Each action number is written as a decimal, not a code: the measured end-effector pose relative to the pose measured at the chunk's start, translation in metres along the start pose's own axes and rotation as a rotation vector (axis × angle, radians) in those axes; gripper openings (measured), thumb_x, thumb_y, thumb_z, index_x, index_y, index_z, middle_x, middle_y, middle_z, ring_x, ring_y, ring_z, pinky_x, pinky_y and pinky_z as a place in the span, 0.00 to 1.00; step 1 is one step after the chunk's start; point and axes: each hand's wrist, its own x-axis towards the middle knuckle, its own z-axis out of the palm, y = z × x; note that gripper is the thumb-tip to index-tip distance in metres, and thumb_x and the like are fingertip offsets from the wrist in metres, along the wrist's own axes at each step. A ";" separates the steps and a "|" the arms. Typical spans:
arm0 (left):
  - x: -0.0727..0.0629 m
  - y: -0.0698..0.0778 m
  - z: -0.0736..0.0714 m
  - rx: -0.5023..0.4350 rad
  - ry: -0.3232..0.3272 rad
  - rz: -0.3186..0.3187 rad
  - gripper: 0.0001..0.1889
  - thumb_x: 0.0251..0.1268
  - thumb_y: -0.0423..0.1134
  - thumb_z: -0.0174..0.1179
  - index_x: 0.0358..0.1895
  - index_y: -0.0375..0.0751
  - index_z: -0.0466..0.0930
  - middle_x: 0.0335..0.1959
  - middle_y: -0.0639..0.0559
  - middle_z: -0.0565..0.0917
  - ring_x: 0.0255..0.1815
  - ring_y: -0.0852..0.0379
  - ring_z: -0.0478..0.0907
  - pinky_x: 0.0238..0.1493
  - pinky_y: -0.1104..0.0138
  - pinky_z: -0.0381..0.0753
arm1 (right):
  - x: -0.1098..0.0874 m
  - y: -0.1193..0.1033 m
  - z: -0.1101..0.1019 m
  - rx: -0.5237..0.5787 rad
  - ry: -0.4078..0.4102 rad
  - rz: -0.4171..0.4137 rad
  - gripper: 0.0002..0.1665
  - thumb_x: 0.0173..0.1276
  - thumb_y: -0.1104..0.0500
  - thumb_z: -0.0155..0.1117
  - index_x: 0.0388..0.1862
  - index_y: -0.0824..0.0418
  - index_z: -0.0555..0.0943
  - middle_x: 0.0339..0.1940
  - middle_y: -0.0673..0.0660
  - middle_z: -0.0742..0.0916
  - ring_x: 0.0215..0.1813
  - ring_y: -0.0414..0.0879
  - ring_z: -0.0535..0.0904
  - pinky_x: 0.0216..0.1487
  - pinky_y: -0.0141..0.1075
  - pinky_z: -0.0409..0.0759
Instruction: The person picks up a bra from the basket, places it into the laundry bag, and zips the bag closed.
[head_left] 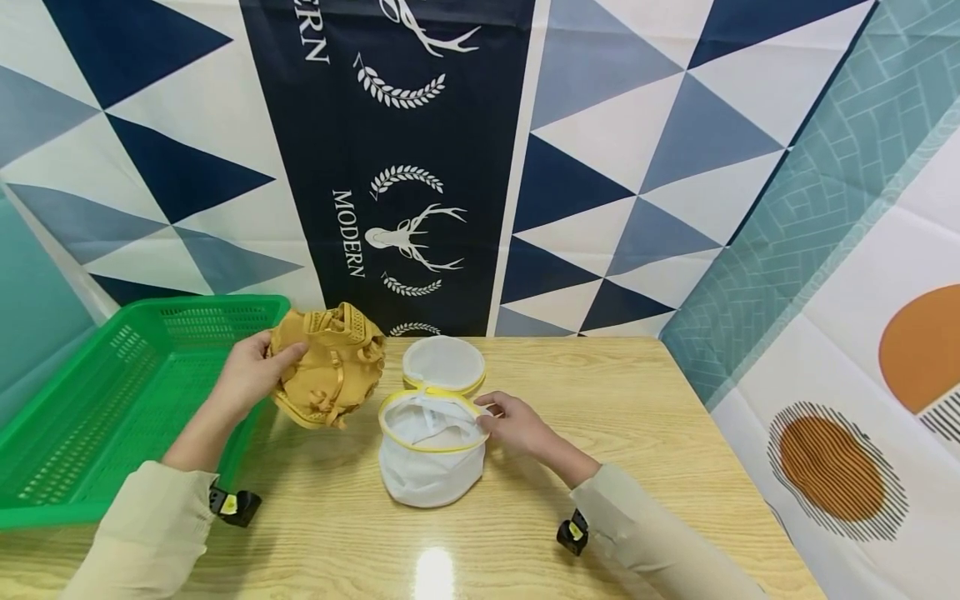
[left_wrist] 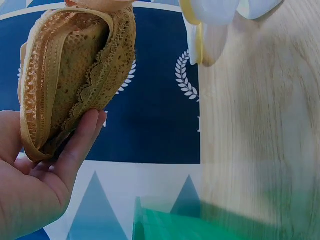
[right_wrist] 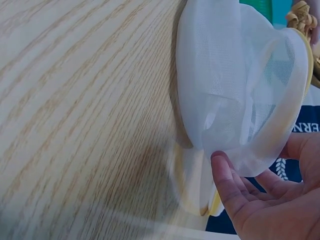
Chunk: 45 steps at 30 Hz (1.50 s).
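Observation:
My left hand (head_left: 247,377) holds a mustard-yellow lace bra (head_left: 330,371), folded cup to cup, in the air left of a white mesh laundry bag (head_left: 432,479). In the left wrist view, the thumb and fingers grip the lower end of the bra (left_wrist: 75,80), whose lace edge shows. The round bag stands upright on the table, its yellow-edged mouth unzipped and its lid (head_left: 444,362) folded back behind. At the bag's right rim, my right hand (head_left: 521,427) pinches the edge. Fingertips (right_wrist: 220,159) lie against the mesh side in the right wrist view.
A green plastic basket (head_left: 71,354) with slotted sides stands at the left, close beside the left forearm. The wooden table (head_left: 585,392) reaches back to a wall cloth (head_left: 585,183) of triangles and deer prints. Another patterned cloth (head_left: 847,400) hangs along the right.

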 end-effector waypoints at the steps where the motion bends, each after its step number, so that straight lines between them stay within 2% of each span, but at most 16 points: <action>1: 0.000 0.000 0.001 -0.003 -0.001 0.002 0.27 0.70 0.52 0.49 0.56 0.28 0.67 0.34 0.48 0.82 0.26 0.67 0.80 0.29 0.67 0.82 | -0.001 0.000 0.000 -0.012 -0.005 -0.014 0.20 0.68 0.58 0.55 0.58 0.63 0.74 0.46 0.60 0.81 0.41 0.45 0.77 0.38 0.35 0.79; 7: 0.002 0.003 0.005 0.001 -0.006 0.003 0.27 0.70 0.52 0.48 0.56 0.29 0.67 0.37 0.42 0.81 0.26 0.66 0.80 0.29 0.67 0.82 | 0.000 -0.001 0.000 -0.019 0.006 -0.016 0.20 0.68 0.59 0.55 0.57 0.63 0.74 0.45 0.60 0.81 0.40 0.44 0.77 0.38 0.34 0.79; 17: 0.005 0.013 0.016 -0.019 -0.010 0.038 0.25 0.70 0.50 0.50 0.54 0.28 0.69 0.35 0.42 0.82 0.24 0.66 0.80 0.27 0.68 0.81 | 0.002 0.000 0.002 -0.016 0.013 0.022 0.20 0.67 0.59 0.56 0.57 0.60 0.75 0.46 0.58 0.82 0.40 0.44 0.77 0.37 0.34 0.78; 29: 0.014 0.022 0.026 0.071 0.032 0.077 0.21 0.68 0.50 0.52 0.44 0.31 0.73 0.35 0.38 0.81 0.24 0.64 0.77 0.26 0.68 0.79 | 0.002 -0.001 0.003 -0.018 0.028 0.000 0.19 0.66 0.60 0.56 0.56 0.62 0.75 0.45 0.58 0.82 0.41 0.44 0.77 0.38 0.35 0.78; 37: 0.016 0.032 0.035 0.071 0.028 0.108 0.19 0.68 0.46 0.53 0.46 0.29 0.74 0.37 0.36 0.81 0.26 0.63 0.76 0.27 0.70 0.78 | 0.002 -0.002 0.002 -0.019 0.037 0.010 0.19 0.66 0.60 0.56 0.56 0.62 0.75 0.43 0.58 0.82 0.40 0.44 0.77 0.38 0.35 0.78; 45: 0.020 0.034 0.044 0.060 0.010 0.114 0.17 0.68 0.44 0.54 0.48 0.30 0.74 0.39 0.35 0.81 0.28 0.61 0.78 0.29 0.71 0.79 | 0.002 0.001 0.004 -0.011 0.034 0.017 0.20 0.66 0.60 0.56 0.56 0.62 0.75 0.44 0.58 0.82 0.40 0.44 0.77 0.37 0.35 0.78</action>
